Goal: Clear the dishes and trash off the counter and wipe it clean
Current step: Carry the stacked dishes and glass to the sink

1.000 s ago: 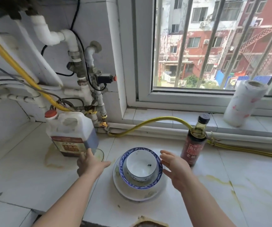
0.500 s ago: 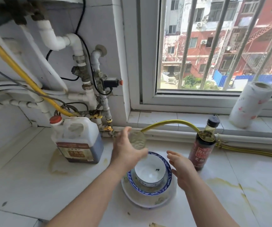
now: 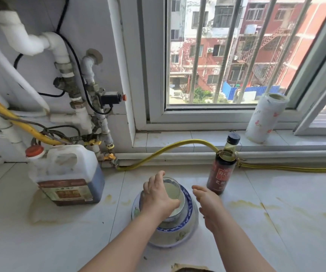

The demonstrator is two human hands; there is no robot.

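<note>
Glass (image 3: 171, 188) is off the bench (image 3: 60, 232) now: your left hand (image 3: 158, 200) grips it, lowered into the stacked bowls (image 3: 178, 234). Your right hand (image 3: 207, 201) waits open beside them. One stack, ready to carry, I'd say.

The white surface (image 3: 276, 242) carried yellowish stains (image 3: 242, 205), the bowl (image 3: 189, 205) had a blue patterned rim, the glass dish (image 3: 171, 190) looked pale yellow, the whitish jug (image 3: 66, 169) had an orange-red cap (image 3: 34, 151), the dark bottle (image 3: 222, 169) a red label, and the white paper roll (image 3: 264, 118) small red flowers.
</note>
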